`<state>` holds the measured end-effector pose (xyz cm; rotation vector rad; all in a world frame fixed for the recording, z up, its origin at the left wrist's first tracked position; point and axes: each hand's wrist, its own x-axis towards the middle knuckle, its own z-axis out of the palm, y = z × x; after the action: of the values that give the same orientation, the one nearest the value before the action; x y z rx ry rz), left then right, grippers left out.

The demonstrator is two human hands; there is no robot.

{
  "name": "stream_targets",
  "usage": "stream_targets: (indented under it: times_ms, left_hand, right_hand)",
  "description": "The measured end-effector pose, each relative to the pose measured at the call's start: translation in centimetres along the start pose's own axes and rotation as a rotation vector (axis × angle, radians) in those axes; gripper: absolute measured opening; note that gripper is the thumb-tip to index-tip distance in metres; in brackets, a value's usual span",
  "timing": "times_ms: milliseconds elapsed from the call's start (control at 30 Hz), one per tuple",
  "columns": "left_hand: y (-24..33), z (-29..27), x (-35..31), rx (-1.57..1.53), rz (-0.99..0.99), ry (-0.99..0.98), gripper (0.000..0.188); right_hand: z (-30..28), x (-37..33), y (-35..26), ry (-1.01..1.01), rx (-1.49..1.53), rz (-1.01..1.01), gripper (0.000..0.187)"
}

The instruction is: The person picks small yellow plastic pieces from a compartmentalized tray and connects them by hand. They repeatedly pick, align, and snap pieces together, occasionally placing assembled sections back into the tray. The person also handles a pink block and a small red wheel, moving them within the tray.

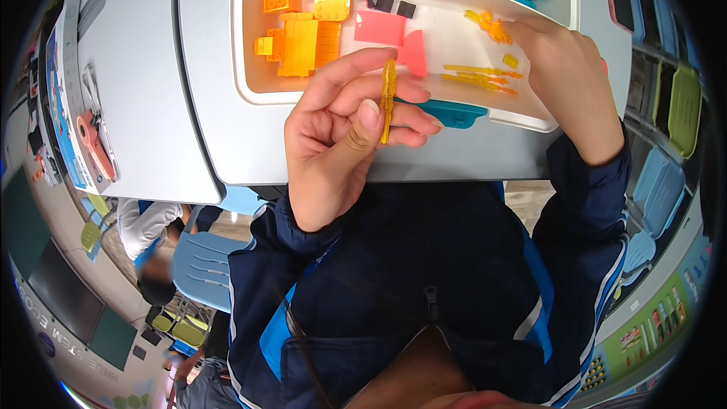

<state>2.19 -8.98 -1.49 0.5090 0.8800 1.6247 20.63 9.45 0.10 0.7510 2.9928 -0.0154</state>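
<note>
My left hand point(333, 132) is raised in front of the white tray, palm toward me. Its thumb and fingers pinch a slim translucent yellow toy brick piece point(388, 98), which stands nearly upright. Over the tray's right side reaches my right hand point(564, 68), seen from the back. Its fingers are curled, with the tips at a cluster of small orange-yellow pieces point(485, 24); what lies between them is hidden. Just below are a small yellow brick point(510, 60) and several thin yellow sticks with orange tips point(477, 78).
The white compartment tray point(250, 83) also holds yellow-orange bricks point(299, 42), pink plates point(380, 28) and black pieces point(385, 4). A teal piece point(447, 113) shows behind my left fingers. Pink scissors point(92, 144) lie far left. A blue chair point(203, 269) and other people are beyond the table.
</note>
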Motion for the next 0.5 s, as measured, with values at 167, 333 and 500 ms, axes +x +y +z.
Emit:
stream_targets:
  times_ms: [167, 333, 500]
  left_hand:
    - [0.0, -0.2, 0.0, -0.064, -0.055, -0.004, 0.038]
    - [0.2, 0.0, 0.0, -0.102, -0.101, -0.007, 0.037]
    - [0.4, 0.0, 0.1, -0.160, -0.133, -0.009, 0.037]
  right_hand:
    - [0.6, -0.1, 0.0, 0.007, 0.118, 0.059, 0.020]
    - [1.6, 0.4, -0.6, 0.019, 0.055, 0.105, 0.014]
    - [1.8, 0.8, -1.1, 0.001, 0.028, 0.141, 0.009]
